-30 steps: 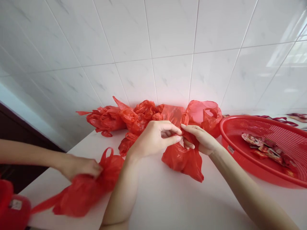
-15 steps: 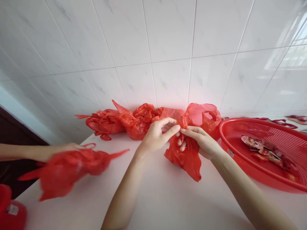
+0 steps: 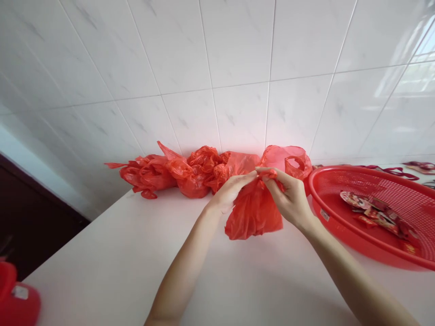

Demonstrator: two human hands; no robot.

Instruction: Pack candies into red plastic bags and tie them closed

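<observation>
Both my hands grip the gathered top of a red plastic bag (image 3: pixel 253 219), whose body hangs down in front of me over the white tabletop. My left hand (image 3: pixel 231 192) is closed on the bag's neck from the left, its fingertips partly hidden behind the plastic. Thumb and fingers of my right hand (image 3: pixel 288 192) pinch the twisted top from the right. Just behind my hands, an open-looking red bag (image 3: pixel 285 156) with a handle loop stands against the wall. What the held bag contains does not show.
Several knotted red bags (image 3: pixel 193 176) lie along the tiled wall. A large red plastic basket (image 3: pixel 326 181) at right holds several colourful packets (image 3: pixel 384 215). A red container (image 3: pixel 22 299) sits at the lower left, near the edge of the white table (image 3: pixel 129 271).
Another person's hand and the red bag it carried at the left have gone out of view. My hands have shifted their grip at the bag's top, and its body hangs more evenly.
</observation>
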